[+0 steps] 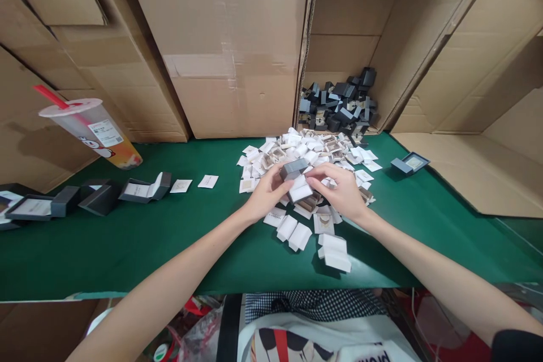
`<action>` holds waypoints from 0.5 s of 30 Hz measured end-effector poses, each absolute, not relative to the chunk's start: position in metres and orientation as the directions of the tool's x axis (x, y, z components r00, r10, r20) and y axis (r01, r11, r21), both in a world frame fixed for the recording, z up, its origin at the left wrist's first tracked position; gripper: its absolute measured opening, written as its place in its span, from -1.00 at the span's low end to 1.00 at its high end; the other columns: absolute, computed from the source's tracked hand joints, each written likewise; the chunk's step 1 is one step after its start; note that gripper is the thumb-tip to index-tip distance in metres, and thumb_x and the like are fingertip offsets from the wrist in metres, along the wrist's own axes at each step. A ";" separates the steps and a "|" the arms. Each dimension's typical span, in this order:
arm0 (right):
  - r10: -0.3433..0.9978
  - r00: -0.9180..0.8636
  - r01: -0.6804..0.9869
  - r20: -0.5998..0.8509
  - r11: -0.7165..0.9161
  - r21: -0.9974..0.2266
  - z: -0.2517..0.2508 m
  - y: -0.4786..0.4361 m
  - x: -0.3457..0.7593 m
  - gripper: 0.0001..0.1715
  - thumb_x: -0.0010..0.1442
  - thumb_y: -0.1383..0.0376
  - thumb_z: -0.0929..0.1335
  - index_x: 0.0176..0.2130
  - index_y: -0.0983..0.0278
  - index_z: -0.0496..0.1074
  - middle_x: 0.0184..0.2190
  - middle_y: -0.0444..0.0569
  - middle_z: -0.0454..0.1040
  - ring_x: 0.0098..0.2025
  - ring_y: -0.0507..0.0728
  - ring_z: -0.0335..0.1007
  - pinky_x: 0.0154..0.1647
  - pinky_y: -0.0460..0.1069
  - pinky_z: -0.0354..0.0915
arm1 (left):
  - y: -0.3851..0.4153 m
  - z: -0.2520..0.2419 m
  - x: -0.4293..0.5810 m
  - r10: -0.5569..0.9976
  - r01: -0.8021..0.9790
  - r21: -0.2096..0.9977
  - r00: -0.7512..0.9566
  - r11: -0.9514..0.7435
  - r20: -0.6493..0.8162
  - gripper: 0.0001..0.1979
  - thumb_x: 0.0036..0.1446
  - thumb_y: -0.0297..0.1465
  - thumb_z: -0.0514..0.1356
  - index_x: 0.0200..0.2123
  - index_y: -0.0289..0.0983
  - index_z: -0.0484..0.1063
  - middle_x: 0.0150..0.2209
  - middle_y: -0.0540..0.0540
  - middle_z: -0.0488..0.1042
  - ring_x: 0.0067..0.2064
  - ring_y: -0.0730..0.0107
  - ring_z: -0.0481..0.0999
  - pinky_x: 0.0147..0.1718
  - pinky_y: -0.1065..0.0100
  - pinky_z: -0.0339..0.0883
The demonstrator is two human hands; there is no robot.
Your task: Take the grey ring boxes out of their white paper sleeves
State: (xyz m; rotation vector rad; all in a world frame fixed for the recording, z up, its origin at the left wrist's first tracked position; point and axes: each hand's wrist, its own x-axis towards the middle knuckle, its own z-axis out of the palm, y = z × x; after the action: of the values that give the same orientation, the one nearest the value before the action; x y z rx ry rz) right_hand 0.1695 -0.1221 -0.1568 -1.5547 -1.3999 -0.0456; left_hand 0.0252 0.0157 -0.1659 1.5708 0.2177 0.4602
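Note:
My left hand (268, 192) is closed around a small dark grey hinged gift box (293, 168), its lid tilted up over the pile. Inside the box's open side lies a folded white card insert (300, 189). The fingers of my right hand (339, 186) are pinched at the right edge of that insert. Below and behind both hands spreads a heap of white card inserts (254, 167), some with beige recesses. Closer to me, a few folded white inserts (335, 251) lie apart from the heap.
Several open dark boxes (146, 188) line the left of the green table (190, 249), beside two flat white cards (208, 181). A drink cup (99, 133) with a red straw leans behind them. More dark boxes (339, 102) fill a cardboard carton (348, 11); one open box (410, 163) lies right.

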 end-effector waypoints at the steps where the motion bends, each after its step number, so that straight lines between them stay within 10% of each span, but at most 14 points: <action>1: 0.741 0.364 0.735 0.564 0.143 -0.662 -0.158 -0.122 0.170 -0.85 0.19 0.25 0.34 -0.31 0.23 0.51 -0.35 -0.03 0.52 -0.33 0.13 0.43 -0.26 0.07 0.38 | 0.016 -0.166 0.025 0.383 -0.158 0.985 0.907 -0.073 0.174 -0.46 0.12 -0.21 0.22 0.15 -0.18 0.22 0.07 -0.19 0.40 0.00 0.12 0.45 -0.25 0.30 0.46; 15: 0.787 0.503 0.503 0.356 0.068 -0.861 -0.156 -0.122 0.164 -0.78 0.09 0.16 0.39 -0.35 0.28 0.51 -0.39 -0.02 0.54 -0.39 0.11 0.42 -0.33 0.04 0.34 | 0.014 -0.165 0.024 0.480 -0.153 0.936 0.826 -0.317 0.297 -0.48 0.01 -0.24 0.31 0.06 -0.20 0.39 0.10 -0.19 0.41 -0.03 0.11 0.49 -0.09 0.17 0.42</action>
State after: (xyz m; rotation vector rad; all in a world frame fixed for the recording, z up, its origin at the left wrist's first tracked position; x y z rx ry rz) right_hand 0.1637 -0.1219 -0.1559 -1.5866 -1.1395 0.3056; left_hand 0.0236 0.0137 -0.1648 1.7889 0.2509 0.6449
